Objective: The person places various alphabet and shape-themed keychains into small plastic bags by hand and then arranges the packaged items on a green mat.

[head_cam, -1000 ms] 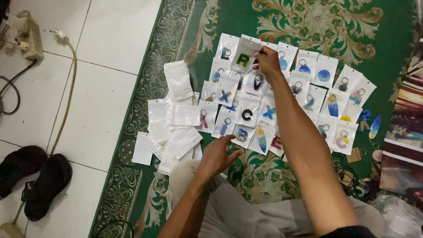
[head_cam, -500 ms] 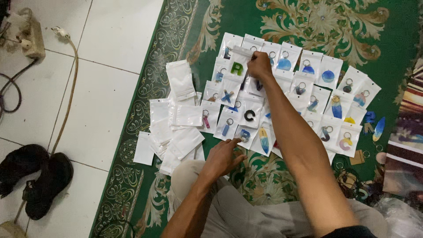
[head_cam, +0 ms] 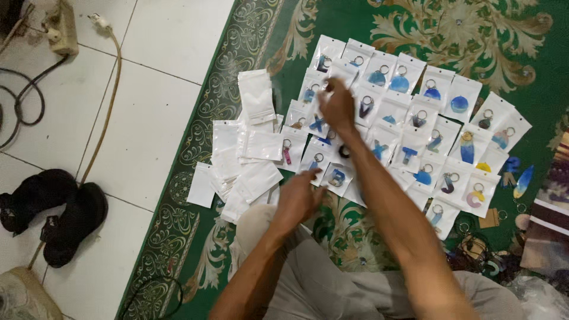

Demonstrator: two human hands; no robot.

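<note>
Head view: right hand (head_cam: 338, 106), fingers closed on a packet (head_cam: 342, 70), reaches far across the packet rows (head_cam: 415, 136); left hand (head_cam: 299, 198), fingers loosely spread, hovers nearer, beside the empty pouches (head_cam: 249, 154).

One head-worn camera looks steeply down from above, fairly close; green carpet (head_cam: 415, 35) fills the frame's right and centre, white tiled floor (head_cam: 148, 106) the left, arms entering from the bottom edge.
</note>
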